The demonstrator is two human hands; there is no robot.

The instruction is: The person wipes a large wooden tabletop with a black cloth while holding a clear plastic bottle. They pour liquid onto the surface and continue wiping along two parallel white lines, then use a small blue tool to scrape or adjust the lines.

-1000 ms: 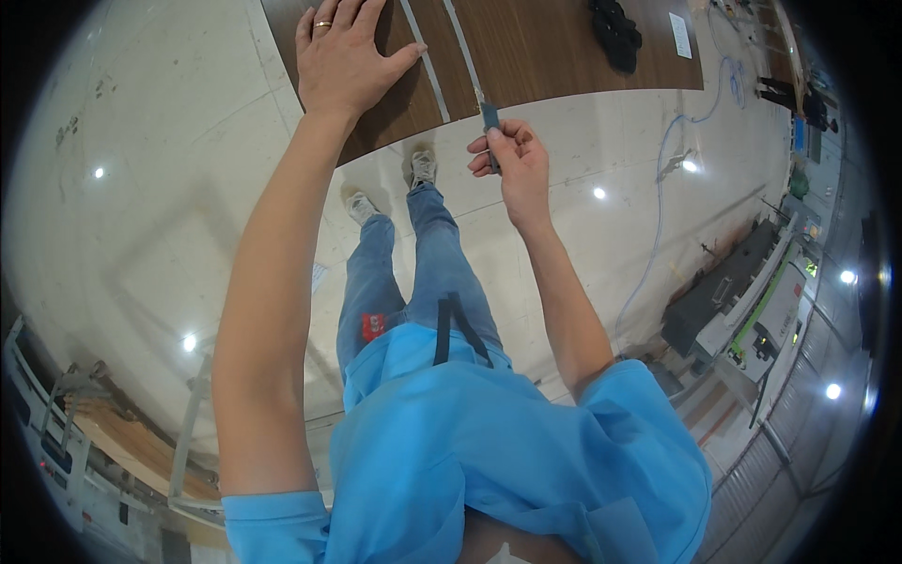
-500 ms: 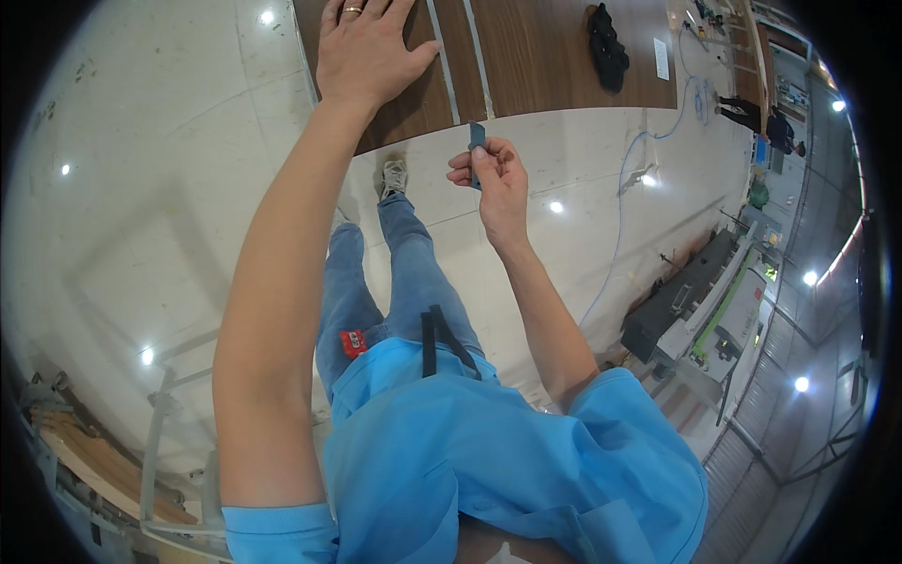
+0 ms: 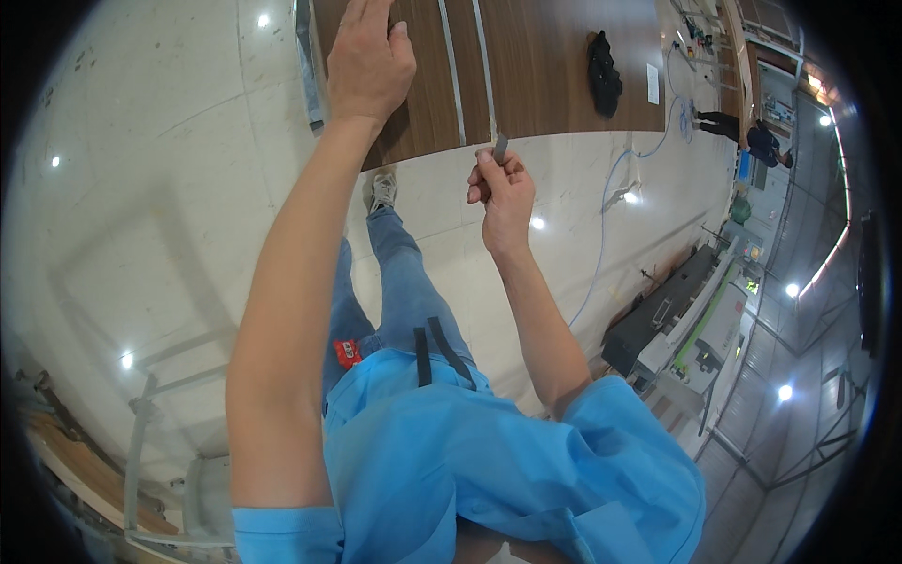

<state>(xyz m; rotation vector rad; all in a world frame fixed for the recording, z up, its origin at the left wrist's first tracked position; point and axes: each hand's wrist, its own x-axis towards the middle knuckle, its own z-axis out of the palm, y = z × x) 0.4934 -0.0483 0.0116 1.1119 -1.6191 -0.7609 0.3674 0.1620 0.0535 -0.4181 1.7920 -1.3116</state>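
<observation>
I keep my left hand [image 3: 368,58] open and flat on the wood panel [image 3: 554,66]. My right hand [image 3: 503,188] pinches the small tool [image 3: 501,146] at the panel's near edge; hold it steady there.

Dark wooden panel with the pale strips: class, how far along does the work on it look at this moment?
Done: two thin pale strips already run along the dark brown wooden panel. In hand: the left hand presses flat on the panel while the right hand pinches a small grey tool at the panel's near edge, by a strip's end. What is left cannot be judged.
</observation>
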